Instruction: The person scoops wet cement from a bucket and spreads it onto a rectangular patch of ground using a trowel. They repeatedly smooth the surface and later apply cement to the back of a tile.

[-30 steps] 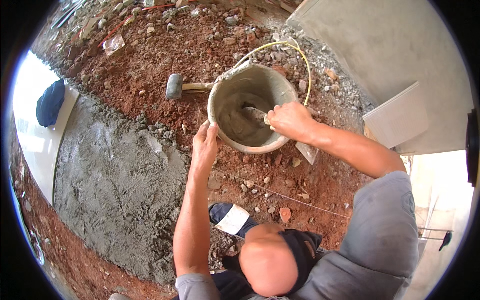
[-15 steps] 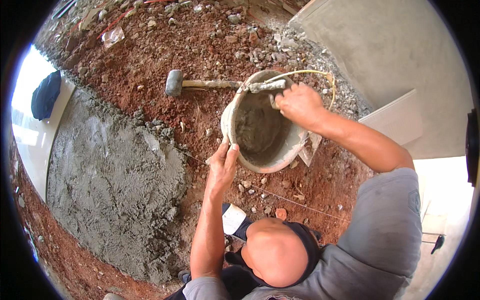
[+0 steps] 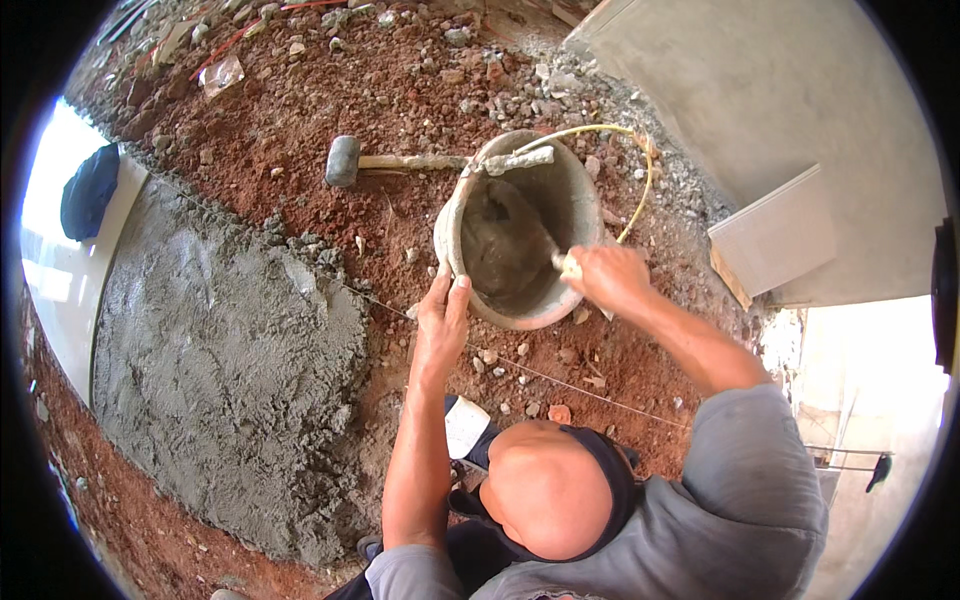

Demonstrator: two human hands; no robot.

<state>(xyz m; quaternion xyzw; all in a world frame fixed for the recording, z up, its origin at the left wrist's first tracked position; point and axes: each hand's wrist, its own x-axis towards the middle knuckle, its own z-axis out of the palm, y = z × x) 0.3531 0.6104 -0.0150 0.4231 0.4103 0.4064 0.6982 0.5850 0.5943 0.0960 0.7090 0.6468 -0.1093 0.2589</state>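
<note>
Red dirt (image 3: 270, 110) full of little stones spreads out over the ground, and a big grey wall (image 3: 780, 100) stands at the top right. On my left is a wide patch of wet cement (image 3: 230, 370), bumpy and grey, right next to a shiny white panel (image 3: 65, 270) with a dark blue cloth (image 3: 90, 193) on it. My round bucket (image 3: 575, 195) sits on the dirt in front of me, and it looks tipped a bit to my right. Some wet grey mix (image 3: 495, 250) is down inside it. My left hand (image 3: 442, 300) pinches the bucket's rim on the near left side, with the thumb and fingers holding on. My right hand (image 3: 607, 275) is in a fist around the handle of a trowel (image 3: 560, 262), over the right edge of the bucket. The trowel points into the bucket, but it is too blurry for me to see all of its blade. A mallet (image 3: 343, 161) with a grey head lies to the left, and its wooden handle runs up to the bucket. One yellow cord (image 3: 651, 175) bends around the bucket's far right side. A thin string (image 3: 590, 397) goes across the dirt between the bucket and my bare, bent knee (image 3: 555, 490). Past my right hand, a flat pale board (image 3: 775, 235) leans by the wall.
</note>
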